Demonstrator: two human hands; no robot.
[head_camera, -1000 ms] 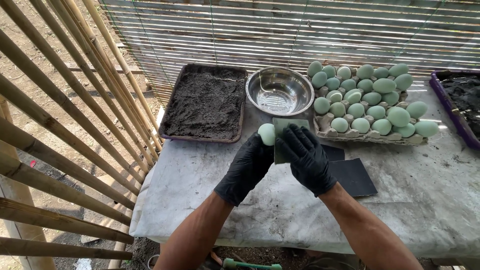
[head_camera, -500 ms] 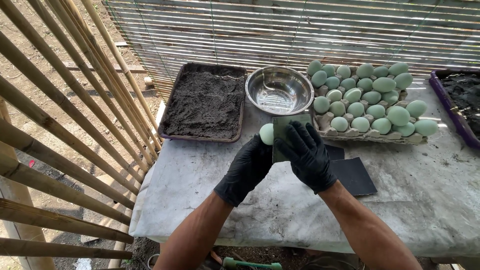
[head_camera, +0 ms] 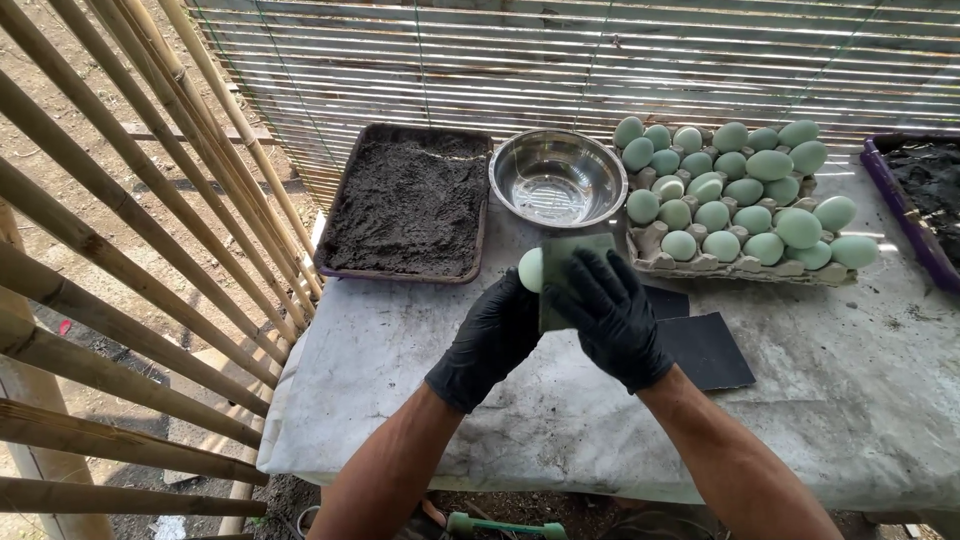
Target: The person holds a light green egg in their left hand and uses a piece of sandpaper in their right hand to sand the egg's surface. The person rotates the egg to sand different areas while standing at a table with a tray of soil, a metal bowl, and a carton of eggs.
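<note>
Both my hands wear black gloves and meet above the table's near middle. My left hand holds a pale green egg, which peeks out at the fingertips. My right hand presses a dark green sheet of sandpaper against that egg. Behind them stands a steel bowl with a little water in it. To its right a grey carton tray carries several pale green eggs.
A brown tray of dark soil lies at the back left. Black sandpaper sheets rest on the grey table beside my right wrist. A purple tray with dark material sits far right. Bamboo poles slant along the left.
The hands have stayed in place with the egg and sandpaper; the right hand's fingers have shifted slightly over the sheet.
</note>
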